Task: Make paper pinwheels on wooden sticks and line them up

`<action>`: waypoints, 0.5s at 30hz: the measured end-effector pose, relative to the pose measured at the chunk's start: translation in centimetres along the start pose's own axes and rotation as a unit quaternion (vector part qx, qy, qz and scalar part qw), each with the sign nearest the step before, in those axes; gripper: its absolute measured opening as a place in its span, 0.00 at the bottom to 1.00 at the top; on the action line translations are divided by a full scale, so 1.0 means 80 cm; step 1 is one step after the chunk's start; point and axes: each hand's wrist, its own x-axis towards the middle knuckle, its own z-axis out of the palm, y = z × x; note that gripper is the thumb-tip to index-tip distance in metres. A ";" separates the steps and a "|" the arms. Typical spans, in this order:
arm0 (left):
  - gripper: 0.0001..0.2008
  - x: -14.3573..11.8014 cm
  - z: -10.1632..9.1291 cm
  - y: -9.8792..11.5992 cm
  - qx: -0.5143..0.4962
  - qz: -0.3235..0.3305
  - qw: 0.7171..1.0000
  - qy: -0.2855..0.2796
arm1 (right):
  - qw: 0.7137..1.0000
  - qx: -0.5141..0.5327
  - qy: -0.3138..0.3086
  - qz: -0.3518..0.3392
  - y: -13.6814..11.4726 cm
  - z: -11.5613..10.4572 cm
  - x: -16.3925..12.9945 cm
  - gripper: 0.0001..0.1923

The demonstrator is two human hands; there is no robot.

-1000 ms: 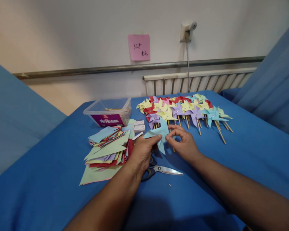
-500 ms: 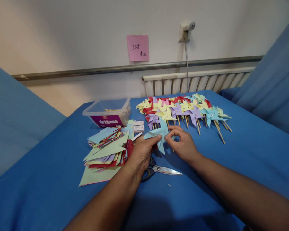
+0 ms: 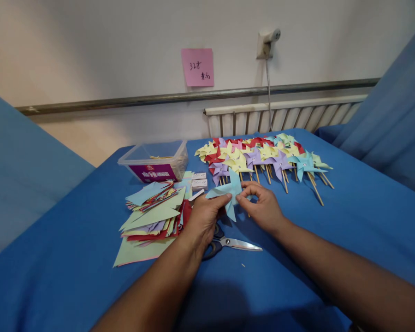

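Both hands hold a light blue paper pinwheel just above the blue table. My left hand pinches its left side between thumb and fingers. My right hand pinches it at the centre from the right. Beyond them lies a row of finished pinwheels in yellow, red, purple and blue on wooden sticks. A pair of scissors lies under my left wrist, blades pointing right.
A loose stack of coloured paper sheets lies left of my hands. Behind it stand a clear plastic box and two small white boxes. Blue fabric rises on both sides. A radiator and a pink note are on the wall.
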 end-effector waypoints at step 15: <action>0.12 0.006 -0.005 -0.005 0.082 0.029 0.996 -0.024 | 0.955 0.247 -0.096 0.135 -0.002 0.003 0.009 0.17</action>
